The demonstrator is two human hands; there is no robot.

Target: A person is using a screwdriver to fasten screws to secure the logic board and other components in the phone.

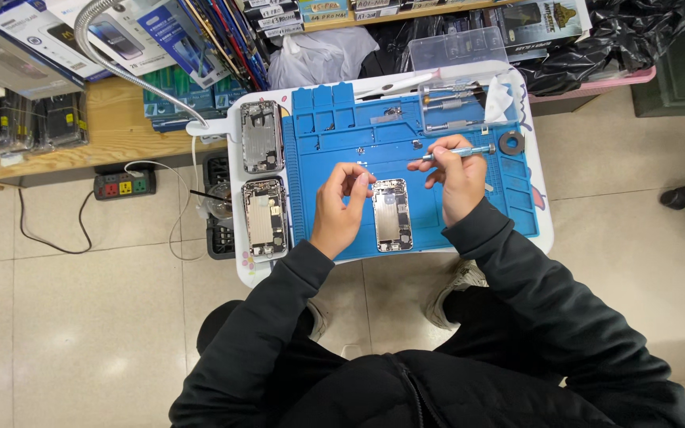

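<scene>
Holding the screwdriver (460, 151) pinched in my right hand (460, 178), I keep its tip low over the open phone (392, 214) near the mat's (334, 135) front edge, while my left hand (336, 208) pinches something too small to identify.

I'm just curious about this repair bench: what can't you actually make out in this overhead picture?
- Head view: whatever the left hand pinches is too small to tell.
- The tip of the screwdriver in the right hand is too fine to see.
- Parts inside the opened phone on the blue mat blur together.
- The person's sleeves hide the mat's near corners.
</scene>
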